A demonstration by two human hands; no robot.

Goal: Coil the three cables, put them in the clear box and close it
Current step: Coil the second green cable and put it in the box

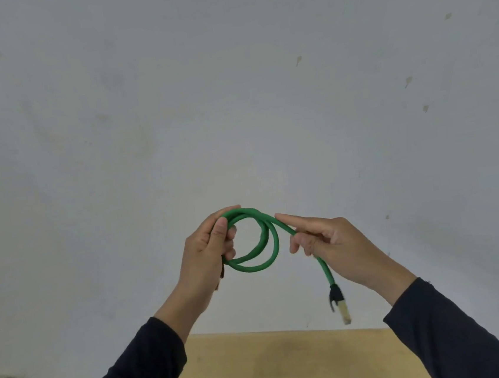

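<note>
A green cable (270, 242) is held up in the air in front of a pale wall. My left hand (207, 251) grips its coiled loops on their left side, thumb pressed over the strands. My right hand (329, 239) pinches the free length just right of the loops, index finger stretched along it. Below my right hand the cable's end hangs down with a black boot and a pale plug (340, 304). The other cables and the clear box are out of view.
A wooden table top (285, 366) shows at the bottom centre, between my dark sleeves. The grey-white wall (232, 98) fills the rest of the view.
</note>
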